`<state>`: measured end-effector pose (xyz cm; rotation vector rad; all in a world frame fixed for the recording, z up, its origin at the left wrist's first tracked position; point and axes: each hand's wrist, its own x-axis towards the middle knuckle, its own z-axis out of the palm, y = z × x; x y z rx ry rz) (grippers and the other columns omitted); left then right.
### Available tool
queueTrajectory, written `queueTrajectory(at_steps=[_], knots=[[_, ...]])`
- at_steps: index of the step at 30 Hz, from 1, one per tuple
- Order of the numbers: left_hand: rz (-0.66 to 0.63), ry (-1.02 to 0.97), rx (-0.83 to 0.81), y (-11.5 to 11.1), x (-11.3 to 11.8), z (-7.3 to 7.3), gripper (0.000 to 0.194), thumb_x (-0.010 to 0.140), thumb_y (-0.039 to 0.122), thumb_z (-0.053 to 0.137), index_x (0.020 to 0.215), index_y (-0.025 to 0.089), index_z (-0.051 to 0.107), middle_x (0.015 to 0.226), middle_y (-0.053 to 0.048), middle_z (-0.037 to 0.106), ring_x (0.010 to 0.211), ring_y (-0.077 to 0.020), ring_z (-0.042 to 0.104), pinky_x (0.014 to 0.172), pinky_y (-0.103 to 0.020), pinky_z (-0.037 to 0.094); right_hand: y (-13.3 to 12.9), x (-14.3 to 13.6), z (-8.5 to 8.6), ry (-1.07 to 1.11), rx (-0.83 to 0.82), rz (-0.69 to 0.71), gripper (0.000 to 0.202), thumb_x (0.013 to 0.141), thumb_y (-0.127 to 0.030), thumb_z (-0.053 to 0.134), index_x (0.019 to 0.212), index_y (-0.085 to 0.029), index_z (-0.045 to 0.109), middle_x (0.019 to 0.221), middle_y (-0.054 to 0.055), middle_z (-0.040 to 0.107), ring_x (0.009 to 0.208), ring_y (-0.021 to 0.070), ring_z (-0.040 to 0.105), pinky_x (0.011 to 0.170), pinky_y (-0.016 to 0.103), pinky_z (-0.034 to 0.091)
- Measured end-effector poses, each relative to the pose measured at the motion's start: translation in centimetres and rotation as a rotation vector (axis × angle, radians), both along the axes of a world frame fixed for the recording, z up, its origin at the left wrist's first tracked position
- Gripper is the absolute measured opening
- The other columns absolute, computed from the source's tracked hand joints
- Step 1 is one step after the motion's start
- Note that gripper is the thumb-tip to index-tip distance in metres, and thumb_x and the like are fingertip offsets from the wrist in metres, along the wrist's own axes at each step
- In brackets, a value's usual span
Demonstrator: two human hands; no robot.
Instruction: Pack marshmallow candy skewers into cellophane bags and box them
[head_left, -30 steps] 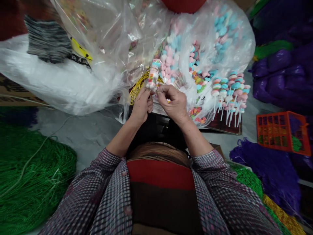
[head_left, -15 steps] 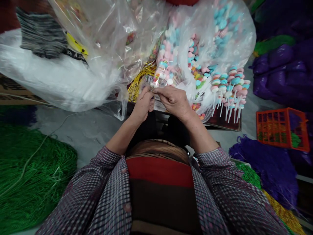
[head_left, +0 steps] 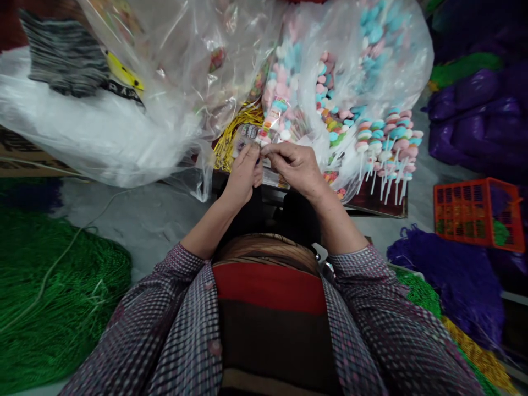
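My left hand [head_left: 244, 173] is closed, thumb and fingers pinched at the near end of a clear candy packet [head_left: 272, 118]. Coloured sweets show through its film, and it points away from me. Right beside it, my right hand [head_left: 297, 169] makes a pinch at the same end; what its fingertips grip is too small to make out. Shiny gold twist ties [head_left: 237, 129] lie in a bundle just beyond my left hand. A small printed clear wrapper [head_left: 247, 132] shows between the ties and the packet.
Skewered marshmallow sticks [head_left: 388, 143] lie at the table's right edge, near a big clear bag of sweets [head_left: 396, 71]. White plastic bags [head_left: 136, 143] and a grey knitted glove [head_left: 64, 55] are at left. Green cord [head_left: 61, 297], purple cord [head_left: 449, 286] and an orange basket [head_left: 464, 212] surround me.
My fingertips have shifted slightly at the packet's end, with the right hand's pinch a little apart from the left. The whole view has moved slightly.
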<state>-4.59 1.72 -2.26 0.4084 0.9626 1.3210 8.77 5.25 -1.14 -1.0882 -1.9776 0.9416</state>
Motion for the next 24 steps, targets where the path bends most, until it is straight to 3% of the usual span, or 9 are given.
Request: queueTrajectory(at_steps=[4, 7, 13, 18, 21, 24], knots=[[0.031, 0.003, 0.023, 0.3, 0.2, -0.7, 0.031, 0.104, 0.034, 0.051, 0.077, 0.022, 0.043, 0.046, 0.012, 0.027, 0.032, -0.0023, 0.019, 0.037, -0.018, 0.012, -0.8, -0.4, -1.2, 0.061, -0.060, -0.130, 0.021, 0.092, -0.043, 0.068, 0.104, -0.026, 0.072, 0.069, -0.004, 0.067, 0.066, 0.0131, 0.064, 0.073, 0.028, 0.056], [0.062, 0.031, 0.049, 0.4, 0.2, -1.3, 0.035, 0.101, 0.034, 0.059, 0.073, 0.022, 0.041, 0.049, 0.011, 0.025, 0.034, -0.0014, 0.021, 0.038, -0.017, 0.013, -1.2, -0.7, -1.7, 0.102, -0.083, -0.170, 0.025, 0.092, -0.049, 0.066, 0.094, -0.025, 0.071, 0.067, -0.003, 0.066, 0.062, 0.0131, 0.063, 0.069, 0.028, 0.055], [0.087, 0.059, 0.036, 0.1, 0.3, -0.8, 0.037, 0.094, 0.023, 0.068, 0.066, 0.018, 0.044, 0.056, 0.008, 0.032, 0.040, -0.0001, 0.029, 0.041, -0.016, 0.017, -1.8, -0.6, -0.7, 0.128, -0.162, -0.220, 0.034, 0.091, -0.054, 0.065, 0.076, -0.023, 0.065, 0.057, -0.004, 0.059, 0.056, 0.0129, 0.059, 0.060, 0.027, 0.051], [-0.083, 0.020, 0.021, -0.4, 0.2, 0.8, 0.034, 0.093, 0.019, 0.067, 0.062, 0.017, 0.052, 0.052, 0.008, 0.041, 0.035, 0.0001, 0.027, 0.038, -0.016, 0.017, -1.8, 0.2, -0.7, 0.228, -0.334, -0.207, 0.035, 0.086, -0.049, 0.071, 0.069, -0.022, 0.057, 0.056, -0.005, 0.058, 0.047, 0.0103, 0.051, 0.050, 0.025, 0.047], [-0.249, 0.035, 0.007, -0.6, -0.3, 1.4, 0.039, 0.095, 0.013, 0.054, 0.056, 0.016, 0.055, 0.041, 0.008, 0.035, 0.030, -0.0013, 0.024, 0.034, -0.016, 0.019, -1.6, 1.2, -0.9, 0.227, -0.307, -0.190, 0.032, 0.080, -0.045, 0.077, 0.070, -0.020, 0.061, 0.063, -0.004, 0.062, 0.057, 0.0106, 0.056, 0.059, 0.026, 0.051], [-0.436, 0.017, -0.030, -0.8, -0.7, 1.7, 0.042, 0.093, 0.014, 0.052, 0.051, 0.016, 0.056, 0.035, 0.010, 0.025, 0.027, -0.0019, 0.022, 0.033, -0.014, 0.020, -1.4, 2.5, -0.6, 0.275, -0.291, -0.084, 0.034, 0.072, -0.047, 0.085, 0.082, -0.020, 0.068, 0.078, -0.002, 0.068, 0.077, 0.0144, 0.064, 0.075, 0.029, 0.057]])
